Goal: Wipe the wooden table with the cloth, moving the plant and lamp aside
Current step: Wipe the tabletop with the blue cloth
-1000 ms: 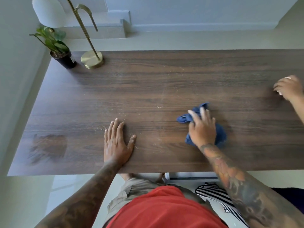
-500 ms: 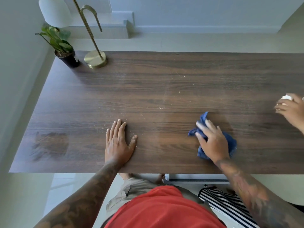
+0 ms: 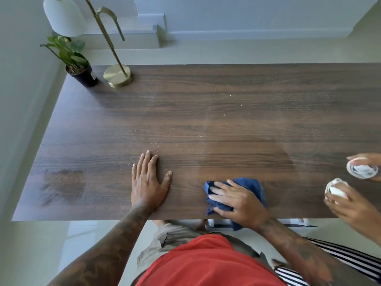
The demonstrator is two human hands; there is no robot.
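A dark wooden table (image 3: 206, 112) fills the view, dusted with pale crumbs near its middle. My right hand (image 3: 237, 201) presses a crumpled blue cloth (image 3: 251, 184) onto the table by the near edge, fingers spread over it. My left hand (image 3: 147, 182) lies flat and open on the wood, left of the cloth. A small green plant in a black pot (image 3: 82, 73) and a brass lamp (image 3: 117, 75) with a white shade stand together at the far left corner.
Another person's two hands (image 3: 350, 205) reach in at the right edge, holding a small white container (image 3: 361, 170) and a white wad. A damp-looking patch (image 3: 61, 185) marks the near left of the table. Pale floor and a wall surround it.
My right hand has dragged the cloth toward the near edge and slightly left. The other person's hands came further in with white items. My left hand stayed put.
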